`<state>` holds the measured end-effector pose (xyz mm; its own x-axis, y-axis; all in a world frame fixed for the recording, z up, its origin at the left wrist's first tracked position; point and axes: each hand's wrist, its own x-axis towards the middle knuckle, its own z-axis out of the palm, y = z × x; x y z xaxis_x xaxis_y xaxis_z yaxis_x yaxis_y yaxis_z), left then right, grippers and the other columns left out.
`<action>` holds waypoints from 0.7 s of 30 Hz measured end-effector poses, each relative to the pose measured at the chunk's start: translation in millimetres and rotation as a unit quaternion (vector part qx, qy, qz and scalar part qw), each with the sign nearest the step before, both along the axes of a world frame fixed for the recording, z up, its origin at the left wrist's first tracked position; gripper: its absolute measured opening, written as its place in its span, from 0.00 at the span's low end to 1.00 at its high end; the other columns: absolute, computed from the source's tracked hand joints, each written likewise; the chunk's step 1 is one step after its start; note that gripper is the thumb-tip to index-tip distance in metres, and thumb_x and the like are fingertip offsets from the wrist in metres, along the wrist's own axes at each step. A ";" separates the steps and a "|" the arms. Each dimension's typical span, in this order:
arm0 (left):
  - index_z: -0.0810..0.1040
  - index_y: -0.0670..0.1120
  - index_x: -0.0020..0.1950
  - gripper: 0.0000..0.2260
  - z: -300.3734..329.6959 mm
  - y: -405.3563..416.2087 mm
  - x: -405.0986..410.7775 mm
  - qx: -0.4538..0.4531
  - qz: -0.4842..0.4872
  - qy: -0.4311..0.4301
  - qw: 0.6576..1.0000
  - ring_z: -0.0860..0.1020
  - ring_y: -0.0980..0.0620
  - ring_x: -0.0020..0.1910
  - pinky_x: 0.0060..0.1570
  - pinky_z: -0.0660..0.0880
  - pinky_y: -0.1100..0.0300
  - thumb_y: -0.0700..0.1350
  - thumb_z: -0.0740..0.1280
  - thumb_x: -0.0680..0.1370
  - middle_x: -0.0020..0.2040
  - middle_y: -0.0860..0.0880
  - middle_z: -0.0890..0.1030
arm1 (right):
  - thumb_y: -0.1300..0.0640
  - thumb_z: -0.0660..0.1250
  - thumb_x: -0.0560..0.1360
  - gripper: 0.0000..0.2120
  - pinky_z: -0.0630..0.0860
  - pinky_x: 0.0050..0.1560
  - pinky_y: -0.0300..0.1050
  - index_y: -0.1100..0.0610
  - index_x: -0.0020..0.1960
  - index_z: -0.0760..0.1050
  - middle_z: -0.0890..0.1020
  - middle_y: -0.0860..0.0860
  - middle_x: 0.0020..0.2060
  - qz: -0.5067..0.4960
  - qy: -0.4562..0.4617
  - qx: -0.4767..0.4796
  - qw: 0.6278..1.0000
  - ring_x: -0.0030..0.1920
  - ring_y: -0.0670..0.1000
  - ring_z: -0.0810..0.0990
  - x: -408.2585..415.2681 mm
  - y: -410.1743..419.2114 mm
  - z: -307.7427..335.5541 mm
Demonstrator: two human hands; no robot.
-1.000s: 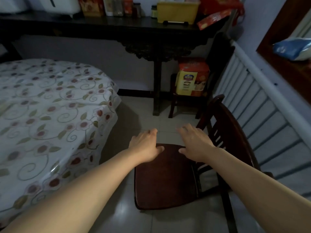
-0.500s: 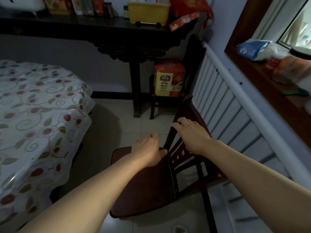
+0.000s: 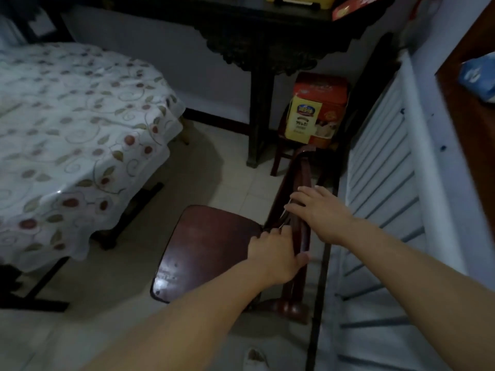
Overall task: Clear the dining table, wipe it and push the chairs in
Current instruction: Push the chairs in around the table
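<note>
A dark wooden chair stands on the tiled floor, its seat facing the dining table, which is draped in a white floral cloth at the left. A gap of floor separates chair and table. My left hand grips the near end of the chair's top rail, thumb on the right side and fingers on the left. My right hand lies across the same rail farther along, fingers fairly straight over it.
A white slatted radiator cover runs close behind the chair on the right. A dark carved console table stands at the back, beside it a small stool carrying an orange and yellow box. A blue bag lies on the window sill.
Both hands have left the seat's back edge for the backrest; the right went first, then the left took the top rail. The chair now sits more upright, closer to the radiator cover.
</note>
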<state>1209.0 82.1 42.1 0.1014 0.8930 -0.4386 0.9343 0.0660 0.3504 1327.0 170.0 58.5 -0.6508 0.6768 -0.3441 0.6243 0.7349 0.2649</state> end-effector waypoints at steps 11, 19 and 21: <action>0.64 0.41 0.62 0.23 -10.5 14.2 43.5 -0.014 0.112 0.009 0.994 0.77 0.43 0.54 0.41 0.69 0.56 0.45 0.69 0.72 0.57 0.42 0.76 | 0.58 0.58 0.78 0.13 0.47 0.73 0.49 0.51 0.58 0.77 0.78 0.50 0.58 0.112 0.070 0.023 0.991 0.66 0.53 0.67 3.2 24.1 -32.1; 0.64 0.41 0.63 0.21 5.6 10.0 11.6 -0.011 0.112 0.036 0.993 0.75 0.42 0.57 0.45 0.70 0.56 0.41 0.68 0.74 0.59 0.41 0.75 | 0.56 0.60 0.77 0.10 0.54 0.71 0.50 0.51 0.55 0.77 0.79 0.50 0.54 0.177 0.042 0.012 0.983 0.59 0.53 0.72 -27.6 29.5 -18.3; 0.65 0.41 0.62 0.21 13.9 8.4 -9.6 -0.006 0.115 0.045 0.992 0.76 0.42 0.56 0.44 0.70 0.56 0.41 0.69 0.73 0.57 0.42 0.75 | 0.56 0.61 0.77 0.09 0.60 0.68 0.50 0.52 0.54 0.77 0.79 0.50 0.53 0.195 0.031 0.015 0.980 0.59 0.54 0.72 -48.0 30.5 -7.9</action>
<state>1199.5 90.5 56.0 -0.1442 0.8826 -0.4474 0.9215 0.2846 0.2645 1279.0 200.5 50.7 -0.8816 0.3812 -0.2785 0.3125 0.9134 0.2608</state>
